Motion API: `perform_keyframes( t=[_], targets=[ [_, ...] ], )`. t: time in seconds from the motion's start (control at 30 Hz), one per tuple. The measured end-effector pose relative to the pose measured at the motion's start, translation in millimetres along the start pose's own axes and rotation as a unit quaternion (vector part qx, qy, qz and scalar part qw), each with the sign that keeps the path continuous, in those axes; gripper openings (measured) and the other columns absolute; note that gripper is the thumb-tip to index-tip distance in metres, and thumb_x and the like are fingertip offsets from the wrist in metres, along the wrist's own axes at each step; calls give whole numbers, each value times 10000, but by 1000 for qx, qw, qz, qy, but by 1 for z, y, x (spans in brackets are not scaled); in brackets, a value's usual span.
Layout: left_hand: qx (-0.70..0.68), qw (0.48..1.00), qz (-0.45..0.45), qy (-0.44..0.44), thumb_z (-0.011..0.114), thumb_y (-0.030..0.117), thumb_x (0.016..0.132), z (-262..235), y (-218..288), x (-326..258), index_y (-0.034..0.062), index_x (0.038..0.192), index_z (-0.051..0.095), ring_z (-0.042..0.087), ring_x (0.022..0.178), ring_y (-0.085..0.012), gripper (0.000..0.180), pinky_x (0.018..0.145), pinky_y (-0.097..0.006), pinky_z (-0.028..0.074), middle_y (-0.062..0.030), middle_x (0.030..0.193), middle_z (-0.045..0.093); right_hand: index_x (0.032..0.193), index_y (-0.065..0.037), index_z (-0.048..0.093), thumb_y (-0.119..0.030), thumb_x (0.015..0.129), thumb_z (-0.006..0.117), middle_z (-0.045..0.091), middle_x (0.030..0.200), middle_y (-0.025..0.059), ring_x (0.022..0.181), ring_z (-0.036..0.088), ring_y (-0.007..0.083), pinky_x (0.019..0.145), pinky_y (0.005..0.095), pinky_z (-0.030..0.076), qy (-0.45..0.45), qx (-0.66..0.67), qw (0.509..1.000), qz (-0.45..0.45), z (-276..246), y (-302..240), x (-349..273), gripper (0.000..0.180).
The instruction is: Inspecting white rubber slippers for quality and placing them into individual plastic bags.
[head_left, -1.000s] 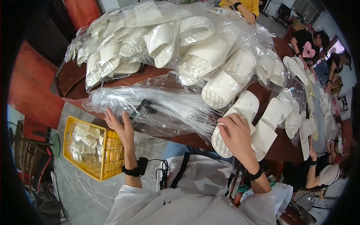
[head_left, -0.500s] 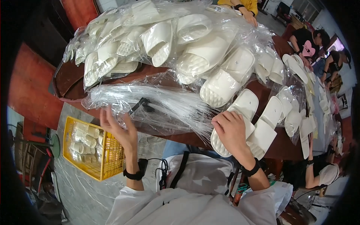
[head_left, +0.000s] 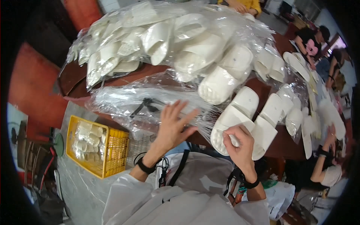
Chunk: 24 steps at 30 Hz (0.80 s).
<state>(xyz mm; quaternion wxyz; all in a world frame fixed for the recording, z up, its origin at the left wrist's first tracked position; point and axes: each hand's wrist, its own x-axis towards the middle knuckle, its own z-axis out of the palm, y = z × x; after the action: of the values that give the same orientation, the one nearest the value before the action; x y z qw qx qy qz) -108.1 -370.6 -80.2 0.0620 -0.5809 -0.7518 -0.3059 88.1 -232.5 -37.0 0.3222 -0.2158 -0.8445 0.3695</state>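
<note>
While the left hand (head_left: pixel 171 125) has fingers apart, the right hand (head_left: pixel 242 147), fingers curled together, is over a white, wide-strapped, plastic-looking slipper (head_left: pixel 231 117) on the brown desk (head_left: pixel 289 144); its dimpled end points near-left, long axis diagonal.

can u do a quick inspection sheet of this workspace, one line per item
Surface: brown table, mostly covered.
Job's things: bagged white slippers piled on the far side; unbagged slipper pair near the right grip; bundle of clear strips nearer the person.
Clutter: black strap-like item at the bundle; yellow crate of wrapped pale items on the floor.
Grips: left grip open, fingers spread; right grip curled over the pair's left slipper, contents unclear.
Cables: black cable near the lap.
Surroundings: yellow sleeve across the table; co-workers at right.
</note>
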Motion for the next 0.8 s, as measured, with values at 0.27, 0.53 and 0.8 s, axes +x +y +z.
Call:
perform_keyframes(
  t=[0.27, 0.53, 0.8],
  targets=[
    [-14, 999, 11, 31, 682, 134, 783, 31, -8, 3, 191, 1040, 691, 463, 1232, -316, 264, 1047, -509, 342, -75, 1254, 552, 745, -44, 560, 33, 699, 612, 551, 760, 95, 744, 531, 304, 678, 377, 431, 59, -67, 993, -82, 4, -6, 6, 104],
    [-52, 995, 5, 82, 674, 25, 708, 39, -14, 5, 154, 979, 688, 501, 1210, -301, 301, 1037, -487, 373, -50, 1194, 602, 927, -19, 441, -15, 873, 469, 513, 845, 84, 812, 518, 201, 815, 367, 462, 128, 301, 940, 97, 21, -8, -1, 61],
    [-73, 993, -12, 89, 656, 3, 725, 35, -22, 5, 129, 977, 678, 504, 1215, -298, 283, 1047, -488, 368, -46, 1194, 614, 934, -103, 436, -214, 962, 504, 430, 793, -6, 768, 471, 122, 809, 309, 442, 273, 476, 822, 154, -17, 36, 1, 133]
  ],
)
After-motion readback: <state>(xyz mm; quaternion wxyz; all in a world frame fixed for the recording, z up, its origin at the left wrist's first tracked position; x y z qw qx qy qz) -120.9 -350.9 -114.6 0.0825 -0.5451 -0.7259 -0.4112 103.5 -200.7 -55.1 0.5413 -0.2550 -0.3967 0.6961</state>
